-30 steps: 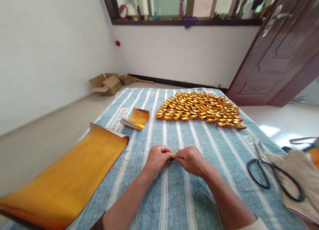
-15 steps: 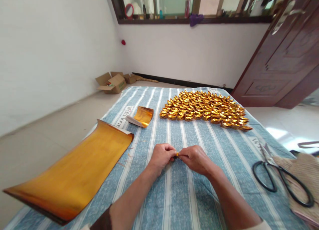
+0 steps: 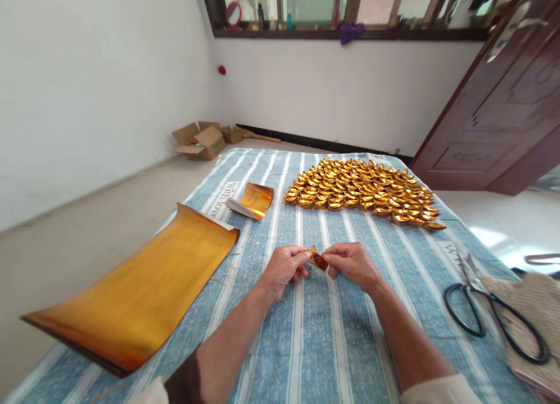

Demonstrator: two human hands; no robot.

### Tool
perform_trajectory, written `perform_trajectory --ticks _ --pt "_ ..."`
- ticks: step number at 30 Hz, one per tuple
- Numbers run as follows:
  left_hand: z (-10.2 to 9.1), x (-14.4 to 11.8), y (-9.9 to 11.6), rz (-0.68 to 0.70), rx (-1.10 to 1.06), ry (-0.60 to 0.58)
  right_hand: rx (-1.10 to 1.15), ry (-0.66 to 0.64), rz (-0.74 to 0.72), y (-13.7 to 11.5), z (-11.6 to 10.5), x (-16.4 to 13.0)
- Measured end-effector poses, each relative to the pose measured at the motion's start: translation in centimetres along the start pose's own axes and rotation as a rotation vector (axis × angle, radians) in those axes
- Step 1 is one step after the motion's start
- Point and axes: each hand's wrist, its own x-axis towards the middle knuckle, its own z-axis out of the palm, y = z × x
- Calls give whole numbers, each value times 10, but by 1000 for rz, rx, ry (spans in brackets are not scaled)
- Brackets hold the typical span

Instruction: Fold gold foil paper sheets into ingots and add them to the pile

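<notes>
Head view: a left hand (image 3: 283,268) and right hand (image 3: 353,265) pinch a small folded gold foil piece (image 3: 319,258) by its ends above the striped cloth (image 3: 315,345); thin and light, it likely creases easily. Beyond lie gold sheets (image 3: 144,287) and rows of folded ingots (image 3: 363,189).

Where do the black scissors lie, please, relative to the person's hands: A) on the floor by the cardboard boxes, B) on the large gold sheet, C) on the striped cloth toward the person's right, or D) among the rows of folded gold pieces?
C: the black scissors lie on the striped cloth, to the right of the right hand, beside a woven bag.
</notes>
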Motion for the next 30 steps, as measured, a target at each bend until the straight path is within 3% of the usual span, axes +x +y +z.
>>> perform_trajectory --ticks 11,21,30 --pt "-2 2 -6 -89 -217 -86 180 39 22 3 -2 4" --pt "1 0 -3 -121 -339 -36 228 83 40 3 3 7" --pt "-4 -3 3 -180 -544 -228 294 30 57 -1 1 5"
